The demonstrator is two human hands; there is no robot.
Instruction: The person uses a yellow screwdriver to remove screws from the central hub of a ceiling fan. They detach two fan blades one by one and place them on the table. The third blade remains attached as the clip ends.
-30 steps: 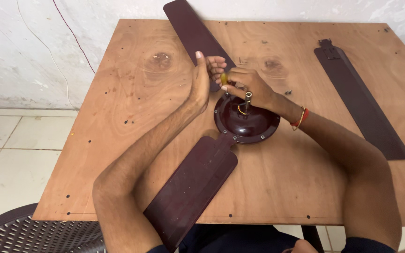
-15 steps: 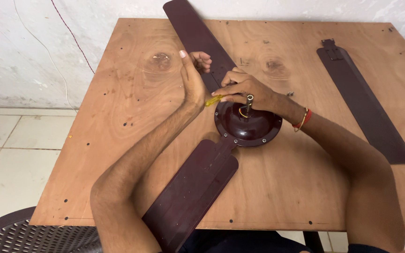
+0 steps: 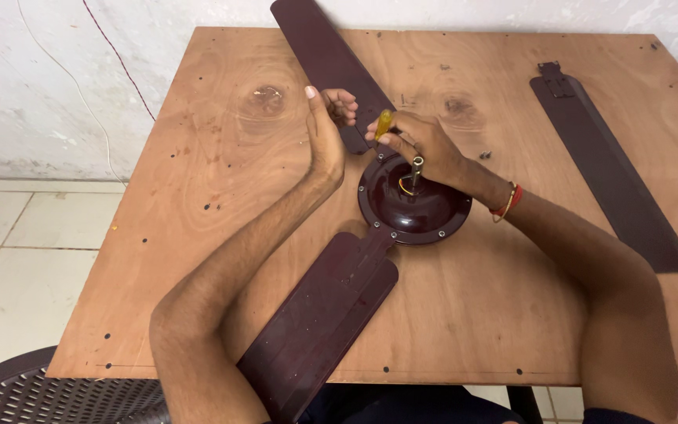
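A dark maroon ceiling fan motor housing (image 3: 413,208) lies on a wooden table (image 3: 221,196), with a short metal shaft (image 3: 417,166) and yellow wires at its middle. One maroon blade (image 3: 319,314) runs from it toward me, another blade (image 3: 327,59) runs to the far edge. My right hand (image 3: 421,141) is closed around a yellow-handled screwdriver (image 3: 384,123) at the housing's far rim. My left hand (image 3: 327,129) rests edge-on beside the far blade, fingers curled against it near its joint with the housing.
A third maroon blade (image 3: 610,161) with a metal bracket lies loose at the table's right side. A small screw (image 3: 485,155) sits near my right wrist. A dark woven plastic chair (image 3: 33,396) stands at the lower left over a tiled floor.
My left hand has shifted left off the housing to the far blade's edge. The screwdriver handle has tilted from low and leftward to pointing up from my right fist.
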